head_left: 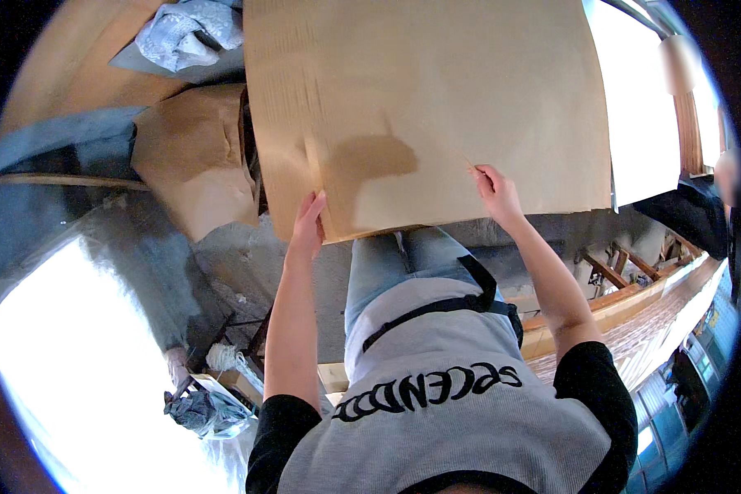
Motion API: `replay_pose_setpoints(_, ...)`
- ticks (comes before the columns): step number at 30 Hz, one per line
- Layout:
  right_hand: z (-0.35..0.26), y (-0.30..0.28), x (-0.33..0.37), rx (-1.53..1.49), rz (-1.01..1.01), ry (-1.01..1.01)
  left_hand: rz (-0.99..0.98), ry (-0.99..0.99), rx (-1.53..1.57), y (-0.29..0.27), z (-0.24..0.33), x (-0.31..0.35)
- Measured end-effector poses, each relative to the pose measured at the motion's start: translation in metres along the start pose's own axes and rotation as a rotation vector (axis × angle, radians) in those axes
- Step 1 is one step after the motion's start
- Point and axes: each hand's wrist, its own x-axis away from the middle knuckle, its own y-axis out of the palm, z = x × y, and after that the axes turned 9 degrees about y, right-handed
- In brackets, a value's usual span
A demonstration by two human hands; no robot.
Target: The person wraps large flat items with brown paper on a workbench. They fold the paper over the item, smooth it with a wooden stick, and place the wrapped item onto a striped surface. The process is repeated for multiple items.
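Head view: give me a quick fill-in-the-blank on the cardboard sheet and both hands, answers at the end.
1. The large flat sheet is made of brown ____.
2. The left hand grips the sheet at its ____ edge.
3. The right hand pinches a thin ____ against the sheet.
4. The crumpled paper beside the sheet is ____ in colour.

Missing words: cardboard; lower; stick; brown

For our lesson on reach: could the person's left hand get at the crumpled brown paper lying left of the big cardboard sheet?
Probably yes: the left hand grips the cardboard sheet at its near edge, and the crumpled brown paper lies beside it, nothing between.
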Motion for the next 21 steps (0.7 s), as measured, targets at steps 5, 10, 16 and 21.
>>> replay_pose_setpoints(5,0.023,-0.002,0.024,-0.423,0.018,0.203,-0.261,-0.110,0.352,-0.005,-0.059,0.035)
replay_pose_setpoints(10,0.031,0.017,0.076,-0.422,-0.063,0.233,-0.317,-0.201,0.317,0.061,-0.090,0.037)
replay_pose_setpoints(16,0.042,0.037,0.114,-0.310,-0.239,0.190,-0.031,-0.352,0.318,0.116,-0.130,-0.001)
replay_pose_setpoints(21,0.071,0.019,0.097,-0.518,-0.307,0.446,0.130,-0.323,0.279,0.149,-0.125,-0.009)
